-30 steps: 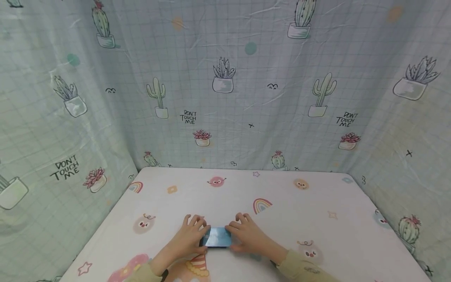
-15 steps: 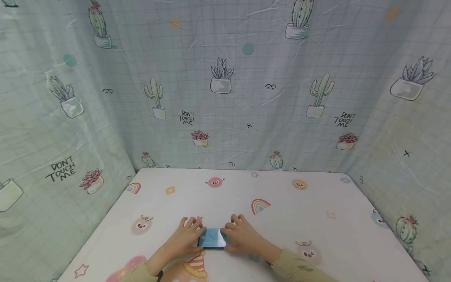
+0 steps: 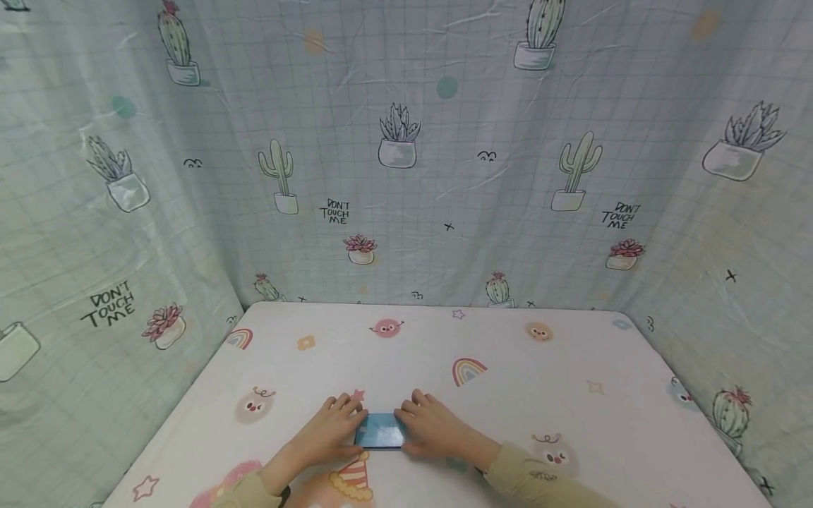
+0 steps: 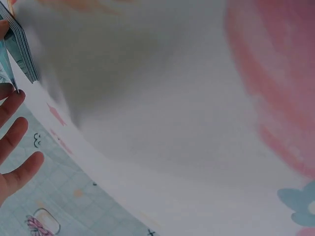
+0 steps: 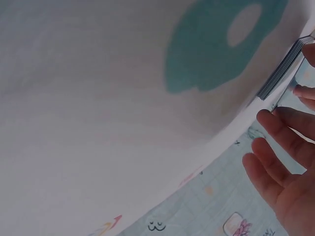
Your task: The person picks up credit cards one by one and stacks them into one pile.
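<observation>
A small blue card [image 3: 380,431] with a glossy face lies level between my two hands in the head view. My left hand [image 3: 332,430] pinches its left end, thumb at the near edge and fingertips at the far edge. On its right end, my right hand [image 3: 433,427] holds it the same way. Both wrist views show the card as a thin sheet standing apart from a stack of cards [image 4: 27,51] with several layered, dark-lined edges. The stack [image 5: 281,73] sits on the table; the card above hides most of it from the head camera.
A white table [image 3: 540,395] printed with rainbows, smiling faces and stars spreads around the hands. Behind it and along both sides hangs a pale green cactus-print curtain [image 3: 406,204]. Light green sleeves [image 3: 540,480] cover both forearms.
Both hands have shifted slightly left and down in the head view, partly with the camera. The raised outer fingers have come lower, and the reflection on the blue card has changed.
</observation>
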Tool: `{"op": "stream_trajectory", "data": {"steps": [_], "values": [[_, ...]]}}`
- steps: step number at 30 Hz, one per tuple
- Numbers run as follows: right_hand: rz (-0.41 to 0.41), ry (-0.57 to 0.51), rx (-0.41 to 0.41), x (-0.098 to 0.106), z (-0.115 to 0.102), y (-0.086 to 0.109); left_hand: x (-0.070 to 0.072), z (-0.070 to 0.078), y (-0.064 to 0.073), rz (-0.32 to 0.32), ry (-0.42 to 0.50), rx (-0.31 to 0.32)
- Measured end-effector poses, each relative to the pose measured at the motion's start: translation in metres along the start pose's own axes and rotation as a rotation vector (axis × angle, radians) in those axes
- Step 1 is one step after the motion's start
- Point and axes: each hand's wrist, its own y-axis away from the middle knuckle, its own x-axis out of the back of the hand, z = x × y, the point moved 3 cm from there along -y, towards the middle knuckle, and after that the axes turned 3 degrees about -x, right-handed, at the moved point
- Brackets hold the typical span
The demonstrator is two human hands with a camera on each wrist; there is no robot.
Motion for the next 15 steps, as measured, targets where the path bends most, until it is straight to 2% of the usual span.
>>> {"op": "stream_trajectory", "data": {"steps": [8,15], "values": [[-0.101,-0.037,-0.028,-0.0027,-0.0019,-0.0028,-0.0004,-0.0013,0.0023,0.002,0.027,-0.012],[-0.119,-0.029,-0.019,0.0000,-0.0038,-0.0021,-0.0002,-0.0030,0.0043,-0.017,0.047,-0.018]]}}
